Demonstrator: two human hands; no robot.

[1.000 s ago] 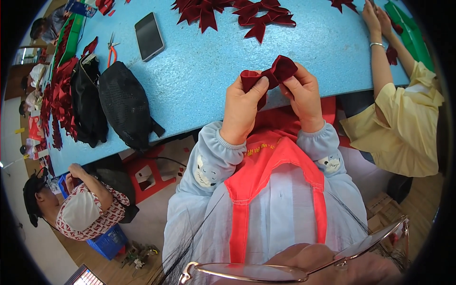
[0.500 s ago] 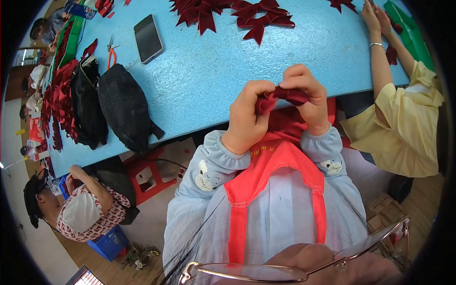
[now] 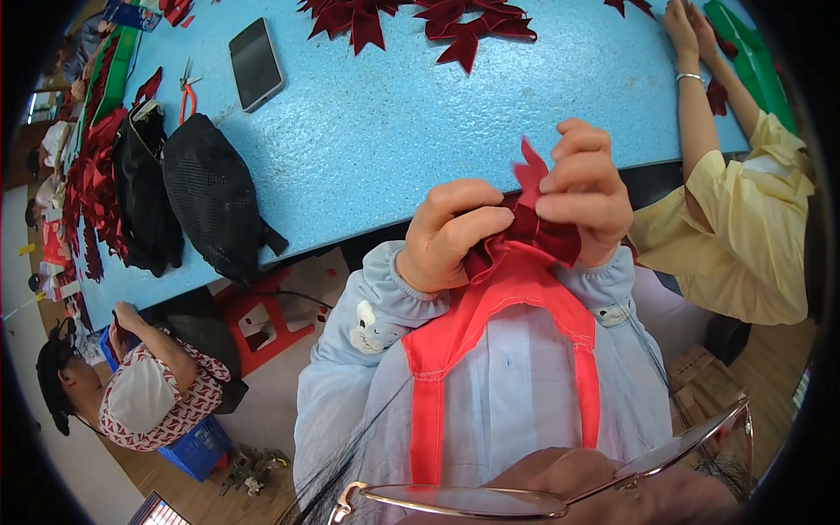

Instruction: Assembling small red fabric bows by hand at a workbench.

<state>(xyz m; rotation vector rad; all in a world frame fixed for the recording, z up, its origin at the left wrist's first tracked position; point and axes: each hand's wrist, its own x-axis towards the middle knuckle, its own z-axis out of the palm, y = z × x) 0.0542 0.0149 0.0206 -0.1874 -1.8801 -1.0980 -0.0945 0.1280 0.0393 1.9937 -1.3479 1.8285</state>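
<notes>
A dark red velvet ribbon bow (image 3: 528, 208) is between my hands, just off the near edge of the blue table (image 3: 350, 149), above my red apron (image 3: 490, 293). One notched tail points up toward the table. My left hand (image 3: 455, 232) pinches the bow's left side with thumb and forefinger. On its right side, my right hand (image 3: 588, 188) grips the bow with curled fingers near the upright tail. My fingers hide part of the bow's middle. Several finished-looking red bows (image 3: 477, 31) lie at the far side of the table.
Left on the table are a phone (image 3: 256, 66), orange-handled pliers (image 3: 187, 94), black mesh bags (image 3: 214, 188) and a heap of red ribbon (image 3: 94, 188). A co-worker in yellow (image 3: 731, 227) sits at right, by a green tray (image 3: 754, 66). Another person (image 3: 144, 385) sits at lower left.
My hands have lowered a little and turned the bow, so a tail now stands upright. The fingers of my right hand have shifted onto it. The view has moved slightly.
</notes>
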